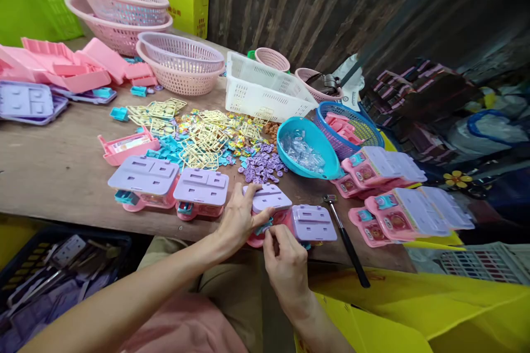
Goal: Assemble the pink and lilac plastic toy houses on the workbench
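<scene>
At the table's front edge stands a pink toy box with a lilac lid (271, 198). My left hand (236, 218) grips it, thumb and fingers spread round its left side and front. My right hand (285, 259) is pinched at the toy's front, beside a small blue part (264, 227); whether anything sits between its fingertips is hidden. Similar toys flank it: one lilac-lidded toy (315, 223) on the right, another (201, 193) and a third (144, 182) on the left, the last with a blue drawer (126, 197) sticking out.
Behind lie purple spiral pieces (263, 164), cream frames (205, 140) and a blue bowl (308, 146) of clear parts. A black-handled hammer (348, 242) lies to the right, near stacked finished-looking toys (414, 212). Baskets (182, 60) and a white crate (265, 91) line the back.
</scene>
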A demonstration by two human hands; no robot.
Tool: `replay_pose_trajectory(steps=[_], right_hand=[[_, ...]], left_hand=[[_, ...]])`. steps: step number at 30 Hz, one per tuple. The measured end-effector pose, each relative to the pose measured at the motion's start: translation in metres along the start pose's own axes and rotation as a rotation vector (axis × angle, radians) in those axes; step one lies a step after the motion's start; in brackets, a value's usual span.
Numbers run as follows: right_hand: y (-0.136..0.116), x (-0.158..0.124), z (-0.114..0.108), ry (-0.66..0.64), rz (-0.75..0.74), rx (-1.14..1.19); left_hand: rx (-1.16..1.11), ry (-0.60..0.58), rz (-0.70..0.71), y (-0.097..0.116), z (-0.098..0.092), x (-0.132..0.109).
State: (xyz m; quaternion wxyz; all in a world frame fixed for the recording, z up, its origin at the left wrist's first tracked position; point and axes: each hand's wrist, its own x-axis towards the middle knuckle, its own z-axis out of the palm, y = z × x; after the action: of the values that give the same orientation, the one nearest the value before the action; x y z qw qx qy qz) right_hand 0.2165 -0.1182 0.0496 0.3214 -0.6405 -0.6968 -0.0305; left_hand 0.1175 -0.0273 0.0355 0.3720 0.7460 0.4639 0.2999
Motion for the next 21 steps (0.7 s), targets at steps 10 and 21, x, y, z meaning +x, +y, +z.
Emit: replay_pose_trajectory(steps=[10, 21], right_hand=[[0.178, 0.036, -0.069, -0.19, 0.2, 0.013], [0.202, 0.015, -0.02, -0.286, -0.226, 0.098]], left_hand=[[0.249, -0.078, 0.434, -0.027, -0.014, -0.01], [0.637, -0.334, 0.765, 0.021, 0.05, 0.002]])
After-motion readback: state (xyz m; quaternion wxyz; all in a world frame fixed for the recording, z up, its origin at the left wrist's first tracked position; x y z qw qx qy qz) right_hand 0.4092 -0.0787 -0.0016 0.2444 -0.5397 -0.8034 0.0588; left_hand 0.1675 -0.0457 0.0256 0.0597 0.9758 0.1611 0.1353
